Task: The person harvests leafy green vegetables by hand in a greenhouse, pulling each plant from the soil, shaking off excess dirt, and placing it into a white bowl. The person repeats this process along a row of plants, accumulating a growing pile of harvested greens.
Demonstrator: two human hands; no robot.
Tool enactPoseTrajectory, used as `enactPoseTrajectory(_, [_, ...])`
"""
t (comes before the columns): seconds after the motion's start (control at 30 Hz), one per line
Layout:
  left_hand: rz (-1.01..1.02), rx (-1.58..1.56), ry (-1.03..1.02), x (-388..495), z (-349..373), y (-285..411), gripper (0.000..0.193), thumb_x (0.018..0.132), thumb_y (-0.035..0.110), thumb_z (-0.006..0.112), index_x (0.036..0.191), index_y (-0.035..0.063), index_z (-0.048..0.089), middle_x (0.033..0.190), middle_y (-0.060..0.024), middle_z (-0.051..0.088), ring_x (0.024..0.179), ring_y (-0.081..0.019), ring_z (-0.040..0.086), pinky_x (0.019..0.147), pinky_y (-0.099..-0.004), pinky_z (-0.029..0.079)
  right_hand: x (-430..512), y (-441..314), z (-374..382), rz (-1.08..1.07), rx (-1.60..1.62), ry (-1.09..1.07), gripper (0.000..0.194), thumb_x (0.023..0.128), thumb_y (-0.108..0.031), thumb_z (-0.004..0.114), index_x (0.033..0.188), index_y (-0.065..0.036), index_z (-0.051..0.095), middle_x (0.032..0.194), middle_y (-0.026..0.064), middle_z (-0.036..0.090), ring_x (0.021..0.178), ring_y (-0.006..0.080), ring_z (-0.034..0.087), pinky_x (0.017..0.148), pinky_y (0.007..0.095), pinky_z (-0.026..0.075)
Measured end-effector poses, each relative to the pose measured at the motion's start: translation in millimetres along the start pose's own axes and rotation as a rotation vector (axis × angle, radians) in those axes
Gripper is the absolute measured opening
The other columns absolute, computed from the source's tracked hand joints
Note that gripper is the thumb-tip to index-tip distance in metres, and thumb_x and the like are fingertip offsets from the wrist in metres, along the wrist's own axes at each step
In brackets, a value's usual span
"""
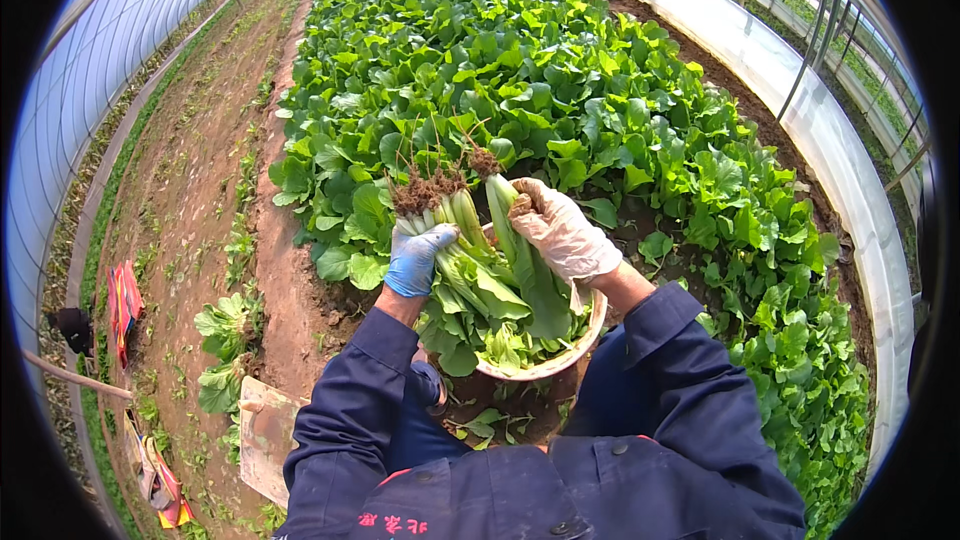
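Observation:
My left hand [421,259], in a blue glove, grips a bunch of leafy green vegetables [480,289] by the pale stems. Brown soil clings to their roots [427,191], which point away from me. In a soiled whitish glove, my right hand [562,229] holds one more plant [504,210] by its stem, root end up, just right of the bunch. Below both hands stands a round, light-coloured basin [559,369] between my knees. Loose green leaves [514,349] lie in it, and the hanging leaves cover part of its rim.
Dense leafy crop [480,75] fills the bed ahead and to my right. Pulled plants [225,330] lie on the soil at left, near a dirty whitish plastic container [266,439]. Coloured bags [124,307] lie farther left. White plastic sheeting [765,75] borders the right side.

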State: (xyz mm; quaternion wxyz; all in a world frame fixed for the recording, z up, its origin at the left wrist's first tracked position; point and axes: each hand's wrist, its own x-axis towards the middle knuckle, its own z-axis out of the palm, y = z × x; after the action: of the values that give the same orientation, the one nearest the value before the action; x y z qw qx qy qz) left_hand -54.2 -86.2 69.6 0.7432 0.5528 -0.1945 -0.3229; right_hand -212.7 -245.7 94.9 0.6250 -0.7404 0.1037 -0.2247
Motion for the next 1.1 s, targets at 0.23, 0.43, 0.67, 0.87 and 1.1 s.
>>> enactPoseTrajectory(0.23, [0.075, -0.038, -0.09, 0, 12, -10, 0.042, 0.075, -0.013, 0.062, 0.114, 0.0017, 0.058, 0.107, -0.0087, 0.065, 0.091, -0.0178, 0.065, 0.079, -0.0299, 0.055, -5, 11, 47, -0.147, -0.284, 0.143, 0.032, 0.093, -0.015, 0.055, 0.121, -0.001, 0.054, 0.1, 0.0201, 0.063, 0.089, 0.0319, 0.062, 0.08, 0.0369, 0.048])
enactPoseTrajectory(0.43, [0.071, -0.17, -0.086, -6, 40, -19, 0.05, 0.076, -0.012, 0.06, 0.123, 0.0009, 0.051, 0.111, -0.0101, 0.064, 0.095, -0.0209, 0.066, 0.085, -0.0329, 0.054, -7, 29, 52, -0.26, -0.506, 0.4, 0.031, 0.088, -0.008, 0.059, 0.117, 0.001, 0.056, 0.114, 0.0181, 0.057, 0.099, 0.0334, 0.058, 0.092, 0.037, 0.046])
enactPoseTrajectory(0.67, [-0.09, -0.148, -0.106, 7, 13, -39, 0.039, 0.09, 0.009, 0.058, 0.126, -0.0036, 0.053, 0.122, -0.0137, 0.061, 0.107, -0.025, 0.061, 0.097, -0.0384, 0.048, 2, 46, 66, -0.232, -0.307, 0.418, 0.026, 0.087, -0.014, 0.051, 0.11, -0.005, 0.06, 0.106, 0.0183, 0.06, 0.107, 0.0353, 0.055, 0.095, 0.0405, 0.044])
enactPoseTrajectory(0.87, [-0.152, -0.15, -0.224, 18, -31, -33, 0.042, 0.099, 0.024, 0.047, 0.133, -0.0022, 0.046, 0.127, -0.0134, 0.057, 0.112, -0.0251, 0.058, 0.1, -0.0382, 0.045, 13, 32, 72, -0.277, -0.4, 0.231, 0.025, 0.09, -0.024, 0.048, 0.103, -0.006, 0.061, 0.1, 0.0159, 0.063, 0.093, 0.0349, 0.06, 0.081, 0.0422, 0.048])
enactPoseTrajectory(1.1, [-0.156, -0.08, -0.041, 36, -33, -36, 0.041, 0.095, 0.021, 0.053, 0.129, -0.0009, 0.05, 0.122, -0.0117, 0.059, 0.108, -0.023, 0.059, 0.097, -0.0371, 0.046, 49, 54, 42, -0.143, -0.18, -0.126, 0.027, 0.091, -0.029, 0.05, 0.097, -0.006, 0.061, 0.088, 0.0174, 0.063, 0.08, 0.0377, 0.061, 0.066, 0.0432, 0.048])
